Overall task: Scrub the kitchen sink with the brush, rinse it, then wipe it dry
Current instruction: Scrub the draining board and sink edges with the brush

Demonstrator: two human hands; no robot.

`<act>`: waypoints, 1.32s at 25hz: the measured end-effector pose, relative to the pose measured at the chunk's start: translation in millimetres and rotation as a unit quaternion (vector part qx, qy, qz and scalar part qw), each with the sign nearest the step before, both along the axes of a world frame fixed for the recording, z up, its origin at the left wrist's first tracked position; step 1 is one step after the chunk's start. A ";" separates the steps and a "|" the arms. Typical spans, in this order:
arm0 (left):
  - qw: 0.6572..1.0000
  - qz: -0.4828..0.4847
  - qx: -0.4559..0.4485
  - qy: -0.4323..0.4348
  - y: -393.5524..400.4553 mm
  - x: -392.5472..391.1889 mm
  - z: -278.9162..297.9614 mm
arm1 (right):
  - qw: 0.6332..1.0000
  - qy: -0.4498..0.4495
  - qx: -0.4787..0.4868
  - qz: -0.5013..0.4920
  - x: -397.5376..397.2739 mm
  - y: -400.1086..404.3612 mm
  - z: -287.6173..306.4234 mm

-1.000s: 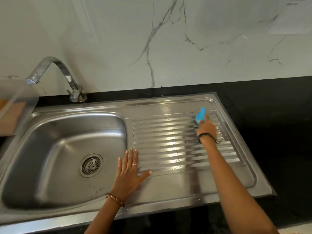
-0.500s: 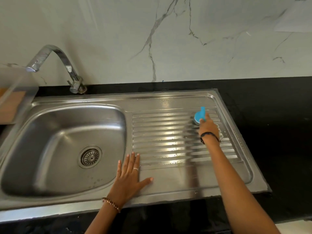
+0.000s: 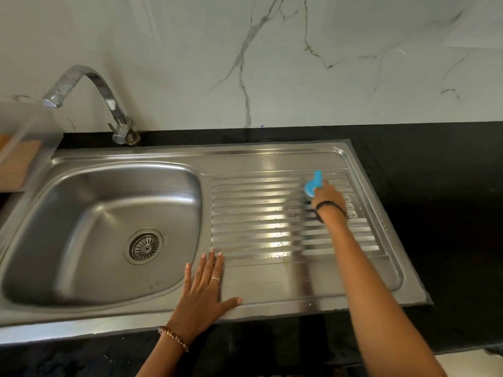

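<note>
A stainless steel sink (image 3: pixel 261 156) lies in a black counter, with its bowl (image 3: pixel 89 213) on the left and a ribbed drainboard (image 3: pixel 258 221) on the right. My right hand (image 3: pixel 328 198) grips a blue brush (image 3: pixel 313 183) and holds it against the far right ribs of the drainboard. Most of the brush is hidden under the hand. My left hand (image 3: pixel 202 291) rests flat, fingers straight, on the sink's front edge between bowl and drainboard.
A curved chrome tap (image 3: pixel 109 102) stands behind the bowl, its spout over the left side. The drain strainer (image 3: pixel 144 246) sits in the bowl's middle. Black counter (image 3: pixel 435 200) runs right of the sink. A marble wall rises behind. A wooden board (image 3: pixel 16 164) shows at the far left.
My right hand has kept the brush at the far right of the drainboard, shifting it slightly left along the ribs. My left hand stays flat on the front edge.
</note>
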State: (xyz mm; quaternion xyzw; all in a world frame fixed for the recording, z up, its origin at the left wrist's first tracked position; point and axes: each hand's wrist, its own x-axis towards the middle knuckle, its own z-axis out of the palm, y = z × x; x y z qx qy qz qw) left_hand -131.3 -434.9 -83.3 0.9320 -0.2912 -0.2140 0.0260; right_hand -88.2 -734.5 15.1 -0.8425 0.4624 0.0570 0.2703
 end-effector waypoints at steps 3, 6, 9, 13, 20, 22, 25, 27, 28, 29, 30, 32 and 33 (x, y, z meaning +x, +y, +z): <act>1.000 0.016 0.005 -0.022 0.5 -1.8 1.9 | 1.000 0.002 -0.015 0.021 8.9 6.1 -1.4; 1.000 0.019 -0.002 -0.023 2.3 0.2 4.7 | 0.980 -0.068 0.124 0.142 34.2 45.2 -14.9; 1.000 0.009 -0.001 -0.021 2.4 1.5 8.5 | 0.980 -0.086 0.147 0.104 42.5 23.6 -12.4; 1.000 0.012 0.000 -0.020 3.0 1.3 12.6 | 0.999 -0.043 -0.011 -0.001 28.1 -4.9 -13.9; 0.999 0.005 0.010 -0.032 -5.8 1.2 9.5 | 0.965 -0.110 0.113 0.208 3.2 99.9 -20.5; 1.000 -0.006 0.001 -0.027 -5.9 3.0 10.1 | 0.984 -0.107 0.082 0.113 -8.6 56.0 -19.0; 1.000 0.002 0.007 -0.029 -3.3 0.1 2.6 | 0.998 -0.048 0.024 -0.026 -25.3 -0.3 -13.0; 0.997 0.005 0.009 -0.077 -0.1 -0.6 3.5 | 0.996 -0.070 0.049 -0.012 -18.6 22.6 -10.2; 0.996 0.005 -0.002 -0.087 -0.5 -1.0 4.5 | 0.992 -0.094 0.087 0.022 -11.6 45.3 -9.2; 0.994 0.004 -0.029 -0.104 -1.4 -1.2 5.7 | 0.985 -0.104 0.123 0.065 -4.4 67.9 -11.8; 0.996 0.008 -0.033 -0.082 -1.1 -0.6 7.8 | 0.977 -0.106 0.148 0.115 1.2 88.0 -15.3; 0.996 -0.003 -0.053 -0.076 -0.8 1.2 9.1 | 0.970 -0.086 0.135 0.184 -1.5 102.2 -16.1; 0.993 -0.026 -0.056 -0.098 -0.4 2.1 7.8 | 0.973 -0.083 0.120 0.177 -8.3 91.8 -15.5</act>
